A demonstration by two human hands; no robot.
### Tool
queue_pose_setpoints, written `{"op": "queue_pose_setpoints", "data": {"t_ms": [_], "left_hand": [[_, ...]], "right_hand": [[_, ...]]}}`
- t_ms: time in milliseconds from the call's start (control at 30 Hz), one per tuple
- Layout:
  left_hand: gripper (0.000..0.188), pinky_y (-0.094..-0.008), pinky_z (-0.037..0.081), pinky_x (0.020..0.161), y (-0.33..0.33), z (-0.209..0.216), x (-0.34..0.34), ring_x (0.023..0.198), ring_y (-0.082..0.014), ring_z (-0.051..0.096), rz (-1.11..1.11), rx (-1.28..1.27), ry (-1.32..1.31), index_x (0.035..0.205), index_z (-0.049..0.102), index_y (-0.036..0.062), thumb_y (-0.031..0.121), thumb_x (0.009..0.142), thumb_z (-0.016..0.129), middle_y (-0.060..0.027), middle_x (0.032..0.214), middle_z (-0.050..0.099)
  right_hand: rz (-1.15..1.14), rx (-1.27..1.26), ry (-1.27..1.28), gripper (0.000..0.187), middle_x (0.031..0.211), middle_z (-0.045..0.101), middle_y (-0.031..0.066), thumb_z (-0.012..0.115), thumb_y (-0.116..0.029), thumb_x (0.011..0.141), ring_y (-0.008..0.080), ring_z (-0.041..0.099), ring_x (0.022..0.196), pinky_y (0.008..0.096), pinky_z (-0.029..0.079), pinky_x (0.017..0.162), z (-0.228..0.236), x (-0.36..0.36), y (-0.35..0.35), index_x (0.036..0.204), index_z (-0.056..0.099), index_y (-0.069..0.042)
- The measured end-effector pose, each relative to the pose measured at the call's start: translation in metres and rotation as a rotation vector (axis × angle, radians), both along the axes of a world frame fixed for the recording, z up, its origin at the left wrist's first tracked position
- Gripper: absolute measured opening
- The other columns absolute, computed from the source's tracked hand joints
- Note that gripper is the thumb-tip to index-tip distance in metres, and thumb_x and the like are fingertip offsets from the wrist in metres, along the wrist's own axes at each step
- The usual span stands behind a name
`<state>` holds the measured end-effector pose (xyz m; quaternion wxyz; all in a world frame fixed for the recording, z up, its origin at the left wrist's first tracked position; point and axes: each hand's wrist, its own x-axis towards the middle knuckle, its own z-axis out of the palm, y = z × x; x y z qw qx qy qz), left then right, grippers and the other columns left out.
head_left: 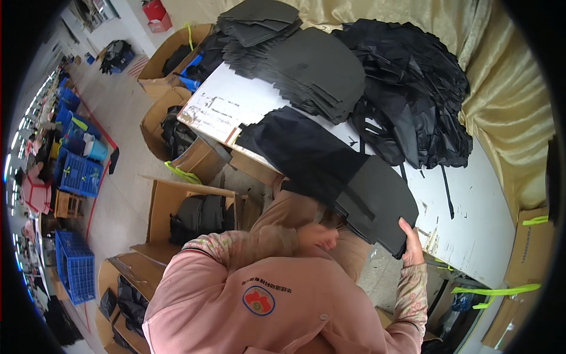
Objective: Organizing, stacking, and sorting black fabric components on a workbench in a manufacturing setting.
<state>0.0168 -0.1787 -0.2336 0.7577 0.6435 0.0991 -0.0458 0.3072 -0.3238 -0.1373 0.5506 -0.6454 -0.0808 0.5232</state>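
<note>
A dark grey panel [383,197] with a rounded end sticks out over the near edge of the table, tilted toward me. Over its left part lies a black fabric piece [306,147], which reaches back across the tabletop. My right hand [413,245] grips the panel's right corner, thumb on top and fingers underneath. Close to my body, my left hand [318,236] is curled just below the near edge of the fabric and panel. Whatever its fingers may hold is hidden.
On the white table [477,230] stand a stack of grey panels [318,65] and a big heap of black fabric pieces [407,88]. Cardboard boxes with dark pieces, one box [159,206] among them, line the left side. Blue crates [75,265] stand farther left. A gold curtain [507,118] hangs behind.
</note>
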Motion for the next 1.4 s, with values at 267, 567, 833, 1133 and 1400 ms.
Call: {"op": "queue_pose_setpoints", "data": {"t_ms": [267,567,833,1133,1400], "left_hand": [[0.076,-0.0463,0.029,0.109,0.025,0.013,-0.005,0.130,-0.0272,0.041,0.811,-1.271,-0.190,0.140,0.038,0.0058,0.059,0.088,0.053,-0.0087,0.139,0.048],[0.048,-0.0441,0.042,0.100,0.048,-0.015,-0.026,0.114,-0.0288,0.056,1.043,-1.233,-0.377,0.122,0.057,0.0013,0.028,0.085,0.070,-0.0116,0.122,0.061],[0.038,-0.0420,0.047,0.095,0.050,-0.039,-0.016,0.100,-0.0297,0.063,1.092,-1.116,-0.207,0.111,0.062,-0.0065,0.012,0.080,0.071,-0.0148,0.108,0.066],[0.044,-0.0456,0.038,0.105,0.063,-0.033,-0.131,0.114,-0.0296,0.056,1.108,-1.234,-0.719,0.125,0.053,-0.0007,0.014,0.085,0.065,-0.0140,0.124,0.058],[0.047,-0.0483,0.033,0.108,0.060,-0.073,-0.328,0.119,-0.0320,0.051,1.727,-0.907,-0.899,0.127,0.051,0.0004,0.013,0.083,0.063,-0.0119,0.129,0.055]], "right_hand": [[-0.109,-0.016,-0.191,0.067,0.119,0.058,0.0121,0.073,-0.023,0.079,0.0228,0.059,0.106,0.0323,0.049,0.089,0.036,-0.055,-0.050,0.133,0.043,0.003],[0.111,-0.074,-0.654,0.091,0.136,0.044,0.0183,0.075,-0.023,0.066,0.0289,0.043,0.124,0.0366,0.031,0.106,0.083,-0.051,-0.092,0.141,0.031,0.005],[0.280,-0.083,-0.863,0.095,0.137,0.041,0.0195,0.077,-0.021,0.066,0.0298,0.041,0.125,0.0371,0.028,0.109,0.132,-0.085,-0.068,0.142,0.027,0.006],[0.543,0.084,-1.006,0.092,0.138,0.040,0.0206,0.078,-0.022,0.070,0.0303,0.041,0.126,0.0389,0.028,0.109,0.164,-0.135,0.016,0.143,0.027,0.003],[0.921,0.376,-0.914,0.091,0.124,0.051,0.0159,0.083,-0.009,0.065,0.0236,0.051,0.113,0.0360,0.040,0.099,0.101,-0.271,0.189,0.137,0.029,0.005]]}}
